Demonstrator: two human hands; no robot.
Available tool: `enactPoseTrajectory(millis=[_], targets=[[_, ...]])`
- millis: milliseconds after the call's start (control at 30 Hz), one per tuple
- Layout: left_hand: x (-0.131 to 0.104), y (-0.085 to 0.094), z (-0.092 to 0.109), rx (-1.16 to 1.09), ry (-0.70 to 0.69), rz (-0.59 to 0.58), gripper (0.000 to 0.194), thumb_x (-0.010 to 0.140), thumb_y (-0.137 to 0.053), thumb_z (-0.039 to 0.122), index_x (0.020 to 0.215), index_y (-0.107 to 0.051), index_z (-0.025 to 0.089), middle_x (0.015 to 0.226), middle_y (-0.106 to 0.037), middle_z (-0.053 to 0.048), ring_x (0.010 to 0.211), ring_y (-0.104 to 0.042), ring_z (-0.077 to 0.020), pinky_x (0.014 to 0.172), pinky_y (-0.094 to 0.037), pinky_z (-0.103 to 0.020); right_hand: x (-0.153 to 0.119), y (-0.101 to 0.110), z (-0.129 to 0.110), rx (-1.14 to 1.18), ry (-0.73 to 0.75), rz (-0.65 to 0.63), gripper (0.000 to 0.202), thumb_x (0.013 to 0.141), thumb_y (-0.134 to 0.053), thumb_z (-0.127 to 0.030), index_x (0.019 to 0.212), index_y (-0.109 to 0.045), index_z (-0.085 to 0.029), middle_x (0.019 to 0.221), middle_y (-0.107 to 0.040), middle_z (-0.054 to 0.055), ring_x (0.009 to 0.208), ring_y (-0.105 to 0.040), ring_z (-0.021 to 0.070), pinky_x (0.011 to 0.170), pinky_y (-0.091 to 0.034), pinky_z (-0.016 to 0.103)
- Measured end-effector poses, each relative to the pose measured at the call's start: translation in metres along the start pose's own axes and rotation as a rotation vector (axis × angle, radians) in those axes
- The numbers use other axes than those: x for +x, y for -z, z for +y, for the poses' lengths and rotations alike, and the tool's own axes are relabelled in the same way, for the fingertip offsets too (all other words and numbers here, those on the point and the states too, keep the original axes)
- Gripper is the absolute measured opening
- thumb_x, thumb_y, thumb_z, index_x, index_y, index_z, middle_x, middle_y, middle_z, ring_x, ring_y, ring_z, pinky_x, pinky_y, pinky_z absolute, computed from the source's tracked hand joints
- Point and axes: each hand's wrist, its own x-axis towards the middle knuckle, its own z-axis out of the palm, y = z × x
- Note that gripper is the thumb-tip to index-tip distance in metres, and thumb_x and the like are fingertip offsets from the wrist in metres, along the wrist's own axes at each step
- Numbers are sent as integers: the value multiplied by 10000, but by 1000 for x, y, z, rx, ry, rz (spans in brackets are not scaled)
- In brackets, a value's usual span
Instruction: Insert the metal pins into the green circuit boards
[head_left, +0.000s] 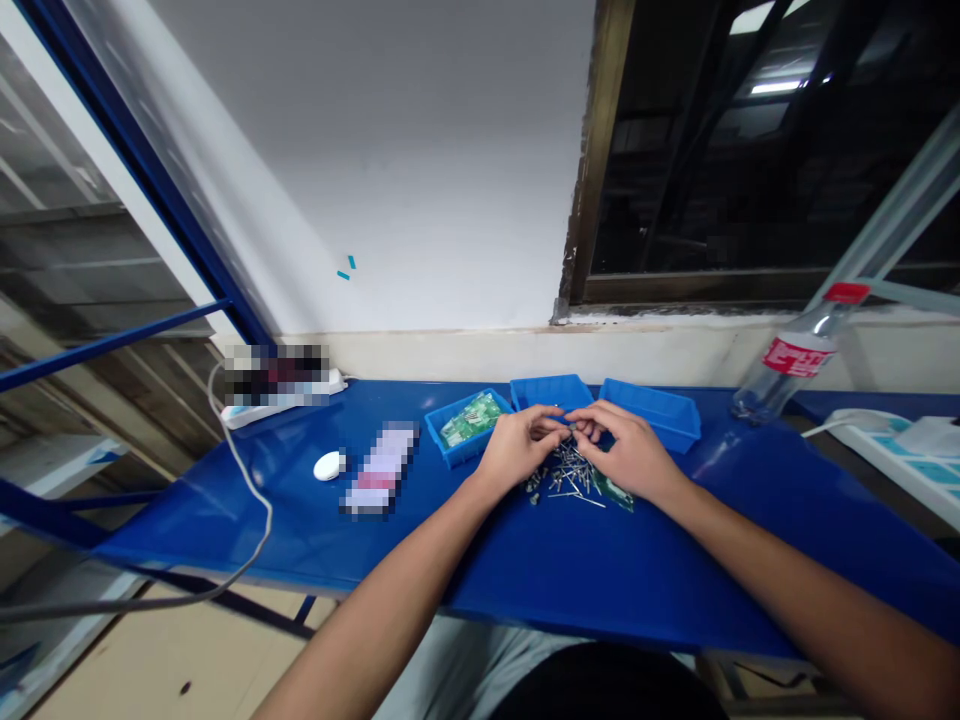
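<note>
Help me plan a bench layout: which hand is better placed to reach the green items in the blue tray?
Probably left: the left hand is close beside the blue tray holding the green items, while the right hand is farther off, at the right side of the metal pieces.

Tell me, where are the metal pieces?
In the head view, the metal pieces lie right of centre on the table, near the left hand and right hand.

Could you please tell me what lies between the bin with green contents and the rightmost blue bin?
In the head view, another blue bin stands between them, partly behind the left hand.
</note>
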Motion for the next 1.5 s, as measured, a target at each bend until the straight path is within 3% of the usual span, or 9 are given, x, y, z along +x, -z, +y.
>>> enactPoseTrajectory(millis=[133, 233, 333, 500, 733, 900, 1067, 1500], targets=[[-2, 3, 6, 331, -156, -113, 303, 963, -657, 376, 1185, -725, 183, 1176, -770, -93, 1108, -726, -243, 1008, -558, -365, 4, 15, 13, -186, 35, 120, 203, 943, -551, -203, 1064, -712, -230, 1012, -690, 81, 888, -672, 233, 822, -560, 383], [-4, 3, 4, 536, -267, -247, 382, 979, -622, 430, 1255, -713, 181, 1322, -702, -124, 1256, -639, -279, 1112, -477, -404, 4, 27, 35, -404, -16, 181, 193, 935, -551, -200, 1042, -711, -217, 1010, -708, 99, 1012, -656, 291, 938, -516, 445], [-4, 3, 1, 605, -274, -312, 429, 985, -597, 466, 1281, -710, 177, 1401, -651, -139, 1279, -619, -286, 1106, -474, -398, 3, 34, 55, -513, -97, 137, 176, 898, -582, -205, 1007, -721, -211, 980, -728, 100, 986, -661, 306, 926, -503, 459], [-2, 4, 0, 613, -252, -339, 416, 1012, -547, 470, 1223, -743, 170, 1306, -709, -123, 1200, -662, -274, 1071, -487, -386, 2, 28, 65, -417, -219, 24, 175, 892, -564, -229, 925, -736, -225, 914, -755, 54, 848, -697, 252, 808, -519, 391], [-1, 5, -3, 590, -244, -322, 323, 990, -603, 394, 1168, -763, 177, 1243, -737, -106, 1138, -688, -246, 1010, -522, -342, 1, 23, 59, -452, -144, 27, 153, 931, -591, -317, 968, -710, -227, 985, -766, 68, 983, -680, 298, 883, -501, 442], [0, 5, -7, 566, -282, -296, 210, 987, -600, 271, 1048, -782, 188, 1128, -766, -80, 1058, -708, -213, 985, -525, -312, 2, 18, 41, -405, -5, 82, 157, 971, -582, -329, 1017, -699, -236, 1026, -748, 74, 1030, -649, 299, 929, -488, 469], [2, 6, -8, 523, -284, -278, 177, 955, -615, 173, 1054, -761, 178, 1097, -766, -72, 1015, -714, -189, 945, -533, -272, 1, 11, 21, -284, 87, 76, 140, 993, -572, -300, 1023, -689, -229, 996, -734, 75, 996, -642, 279, 915, -510, 453], [0, 4, -7, 528, -202, -209, 245, 838, -629, 71, 1020, -754, 178, 1053, -766, -60, 950, -718, -199, 922, -541, -286, -2, -1, 8, -150, 76, -33, 143, 995, -557, -280, 1011, -694, -243, 1003, -740, 73, 989, -658, 272, 944, -509, 479]])
